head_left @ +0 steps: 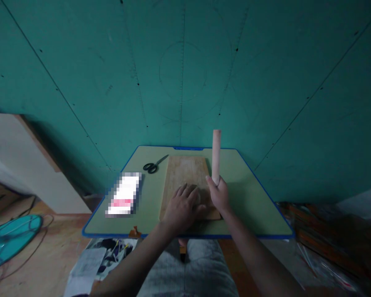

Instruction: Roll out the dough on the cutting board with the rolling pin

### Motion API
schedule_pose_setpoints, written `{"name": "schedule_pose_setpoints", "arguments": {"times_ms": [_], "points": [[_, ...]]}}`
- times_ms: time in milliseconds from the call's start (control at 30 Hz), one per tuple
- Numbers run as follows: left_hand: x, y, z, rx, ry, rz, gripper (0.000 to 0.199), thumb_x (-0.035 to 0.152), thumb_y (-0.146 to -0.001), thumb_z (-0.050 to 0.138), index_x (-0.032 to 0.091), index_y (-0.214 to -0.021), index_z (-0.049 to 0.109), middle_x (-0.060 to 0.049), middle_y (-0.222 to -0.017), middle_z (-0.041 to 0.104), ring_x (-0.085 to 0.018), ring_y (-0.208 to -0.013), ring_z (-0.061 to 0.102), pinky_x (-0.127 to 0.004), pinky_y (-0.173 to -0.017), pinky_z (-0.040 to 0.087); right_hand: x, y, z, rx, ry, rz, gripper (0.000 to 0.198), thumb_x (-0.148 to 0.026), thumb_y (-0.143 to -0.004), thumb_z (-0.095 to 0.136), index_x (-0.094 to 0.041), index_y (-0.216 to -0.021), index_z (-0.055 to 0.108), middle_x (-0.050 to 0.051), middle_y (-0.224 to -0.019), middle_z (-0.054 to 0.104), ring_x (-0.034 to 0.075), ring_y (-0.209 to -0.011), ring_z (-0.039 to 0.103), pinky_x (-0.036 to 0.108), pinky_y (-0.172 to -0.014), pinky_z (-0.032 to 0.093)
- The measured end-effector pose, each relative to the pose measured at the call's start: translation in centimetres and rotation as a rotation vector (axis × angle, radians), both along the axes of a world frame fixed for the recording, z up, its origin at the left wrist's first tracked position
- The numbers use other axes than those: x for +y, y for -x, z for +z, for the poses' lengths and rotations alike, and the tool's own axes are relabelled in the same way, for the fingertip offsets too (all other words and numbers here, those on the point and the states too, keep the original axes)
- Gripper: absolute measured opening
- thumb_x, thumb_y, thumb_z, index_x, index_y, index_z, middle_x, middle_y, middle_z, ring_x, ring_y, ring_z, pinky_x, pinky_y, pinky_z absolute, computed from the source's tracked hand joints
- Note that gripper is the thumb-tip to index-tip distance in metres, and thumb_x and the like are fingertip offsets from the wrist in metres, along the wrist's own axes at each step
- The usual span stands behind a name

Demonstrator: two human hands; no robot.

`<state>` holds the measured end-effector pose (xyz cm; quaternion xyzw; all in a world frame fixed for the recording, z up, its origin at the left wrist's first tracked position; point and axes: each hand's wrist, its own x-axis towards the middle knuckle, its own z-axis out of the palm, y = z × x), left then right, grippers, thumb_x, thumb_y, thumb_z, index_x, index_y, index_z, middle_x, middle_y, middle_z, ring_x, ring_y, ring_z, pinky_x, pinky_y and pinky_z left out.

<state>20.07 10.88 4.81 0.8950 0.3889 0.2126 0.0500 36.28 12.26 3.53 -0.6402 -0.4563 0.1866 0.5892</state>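
Observation:
A wooden cutting board lies lengthwise on the small table. On its near half rests my left hand, palm down with the fingers stretched out and slightly apart. A small pale lump shows beside its fingers, mostly covered, so its kind is unclear. Over the board's right edge, my right hand is wrapped around the lower end of a plain wooden rolling pin, which stands upright in the fist.
Black-handled scissors lie left of the board, blades toward the back. A blurred-out white and pink rectangle is farther left. The pale green table has a blue rim and stands against a green wall. An orange-brown clip sits at the front edge.

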Motion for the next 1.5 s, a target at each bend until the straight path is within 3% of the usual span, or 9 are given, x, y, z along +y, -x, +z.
{"name": "schedule_pose_setpoints", "arguments": {"times_ms": [100, 400, 500, 633, 700, 967, 1167, 1367, 1500], "points": [[0.0, 0.8, -0.5, 0.028, -0.041, 0.028, 0.055, 0.043, -0.09, 0.052, 0.013, -0.135, 0.044, -0.018, -0.14, 0.049, -0.032, -0.135, 0.039, -0.05, -0.109, 0.037, -0.1, 0.1, 0.0, 0.002, 0.007, 0.01, 0.039, -0.059, -0.077, 0.053, -0.024, -0.066, 0.042, -0.007, -0.053, 0.037, 0.011, -0.049, 0.036, 0.024, -0.046, 0.029], [0.2, 0.2, -1.5, 0.008, 0.043, 0.02, 0.057, 0.041, -0.092, 0.049, 0.007, -0.137, 0.042, -0.022, -0.141, 0.048, -0.032, -0.136, 0.038, -0.048, -0.108, 0.039, 0.0, -0.1, -0.2, -0.029, -0.003, 0.012, 0.04, -0.059, -0.078, 0.053, -0.023, -0.066, 0.042, -0.007, -0.054, 0.037, 0.011, -0.051, 0.036, 0.024, -0.048, 0.03], [1.4, 2.1, -1.1, -0.122, 0.098, -0.013, 0.05, 0.038, -0.094, 0.041, 0.011, -0.137, 0.044, -0.018, -0.143, 0.048, -0.028, -0.137, 0.038, -0.047, -0.109, 0.039, 0.0, -0.6, -0.3, -0.064, 0.018, -0.022, 0.042, -0.063, -0.076, 0.053, -0.022, -0.067, 0.046, -0.006, -0.054, 0.041, 0.012, -0.051, 0.039, 0.025, -0.049, 0.03], [3.5, 5.7, -1.0, -0.425, 0.197, 0.189, 0.046, 0.02, -0.089, 0.036, 0.012, -0.131, 0.051, -0.016, -0.139, 0.053, -0.024, -0.129, 0.049, -0.043, -0.107, 0.042, -0.2, -0.9, -0.5, -0.027, 0.047, -0.03, 0.047, -0.067, -0.074, 0.053, -0.02, -0.075, 0.054, -0.002, -0.06, 0.053, 0.016, -0.058, 0.049, 0.027, -0.054, 0.037], [3.9, 6.7, -1.5, -0.453, 0.276, 0.167, 0.049, 0.017, -0.084, 0.039, 0.014, -0.131, 0.052, -0.014, -0.141, 0.051, -0.024, -0.13, 0.048, -0.043, -0.11, 0.039, -0.2, -0.7, -0.6, 0.023, 0.054, -0.014, 0.051, -0.068, -0.072, 0.053, -0.019, -0.081, 0.058, 0.002, -0.067, 0.059, 0.018, -0.065, 0.054, 0.027, -0.058, 0.04], [2.4, 5.6, -3.1, -0.505, 0.417, 0.18, 0.05, 0.03, -0.09, 0.038, 0.011, -0.135, 0.047, -0.016, -0.149, 0.04, -0.024, -0.139, 0.036, -0.044, -0.116, 0.027, -1.6, 0.7, -0.6, 0.152, 0.087, 0.0, 0.063, -0.074, -0.068, 0.055, -0.015, -0.087, 0.062, 0.002, -0.067, 0.059, 0.017, -0.063, 0.055, 0.025, -0.053, 0.04], [0.5, 6.5, -2.3, -0.482, 0.407, 0.186, 0.047, 0.037, -0.093, 0.036, 0.015, -0.132, 0.05, -0.014, -0.147, 0.043, -0.024, -0.138, 0.038, -0.044, -0.115, 0.03, -3.3, 1.7, -0.3, 0.167, 0.086, -0.001, 0.062, -0.075, -0.065, 0.056, -0.015, -0.083, 0.061, 0.002, -0.067, 0.059, 0.017, -0.064, 0.054, 0.025, -0.055, 0.04], [-0.8, 6.9, -2.9, -0.399, 0.305, 0.152, 0.047, 0.032, -0.094, 0.035, 0.015, -0.137, 0.045, -0.014, -0.148, 0.041, -0.024, -0.14, 0.033, -0.047, -0.115, 0.03, -3.6, 1.8, -0.6, 0.153, 0.103, 0.045, 0.056, -0.072, -0.067, 0.056, -0.017, -0.076, 0.059, -0.001, -0.059, 0.052, 0.014, -0.057, 0.048, 0.025, -0.051, 0.037], [-1.3, 7.0, -2.4, -0.318, 0.259, 0.114, 0.045, 0.031, -0.095, 0.034, 0.015, -0.135, 0.047, -0.014, -0.142, 0.047, -0.025, -0.14, 0.033, -0.049, -0.115, 0.029, -3.6, 1.7, -0.4, 0.168, 0.099, 0.062, 0.056, -0.072, -0.067, 0.056, -0.017, -0.079, 0.059, -0.002, -0.061, 0.052, 0.014, -0.059, 0.048, 0.024, -0.052, 0.038]]}}
